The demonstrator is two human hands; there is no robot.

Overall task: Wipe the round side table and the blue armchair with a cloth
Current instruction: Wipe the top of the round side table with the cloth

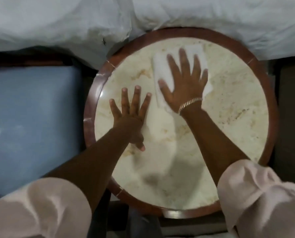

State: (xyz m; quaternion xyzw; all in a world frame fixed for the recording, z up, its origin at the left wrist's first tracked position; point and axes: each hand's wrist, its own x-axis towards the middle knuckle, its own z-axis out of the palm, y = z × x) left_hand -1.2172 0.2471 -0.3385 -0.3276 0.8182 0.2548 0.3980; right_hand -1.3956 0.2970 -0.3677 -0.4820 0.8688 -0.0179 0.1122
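The round side table (232, 103) has a cream marble top inside a dark reddish-brown rim and fills the middle of the view. My right hand (184, 83) lies flat with spread fingers on a white cloth (160, 64), pressing it against the far part of the tabletop. My left hand (131, 114) rests flat and bare on the left part of the top, fingers apart, holding nothing. The blue armchair (31, 117) stands directly left of the table, its seat cushion in view.
White bedding (74, 19) runs along the far side and drapes over the table's far edge. A dark gap separates the chair from the table's rim (89, 107). Dark floor (291, 117) lies to the right.
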